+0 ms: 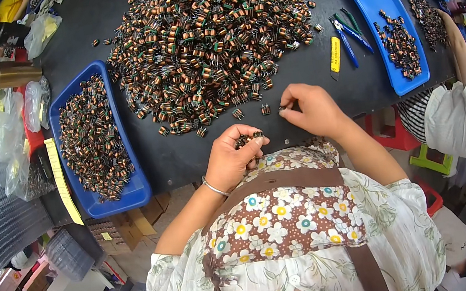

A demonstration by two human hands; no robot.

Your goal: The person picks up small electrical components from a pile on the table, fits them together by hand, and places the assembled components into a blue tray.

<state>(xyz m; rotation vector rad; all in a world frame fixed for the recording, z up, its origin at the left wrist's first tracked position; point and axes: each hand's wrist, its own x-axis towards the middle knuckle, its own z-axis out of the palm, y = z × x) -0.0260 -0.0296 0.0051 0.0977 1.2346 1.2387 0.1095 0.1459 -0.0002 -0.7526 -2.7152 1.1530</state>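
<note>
My left hand (pixel 228 157) is curled round several small copper-wound coils (pixel 242 141), close to the table's front edge. To its right, thumb and forefinger of my right hand (pixel 316 111) come together over the tabletop. A tiny dark bit shows at those fingertips, too small to name. Two loose coils lie just beyond my hands, one of them a single coil (pixel 265 109) with copper winding and metal pins. Past these rises a big heap of the same coils (pixel 207 48), some with green parts.
A dark blue tray (pixel 142 185) full of coils stands at left. At right lie a yellow cutter knife (pixel 335 56), blue-handled pliers (pixel 347 49) and green-handled pliers (pixel 351 21). Beyond them is a lighter blue tray (pixel 400 83) with coils; another person's arm (pixel 457 48) reaches in beside it.
</note>
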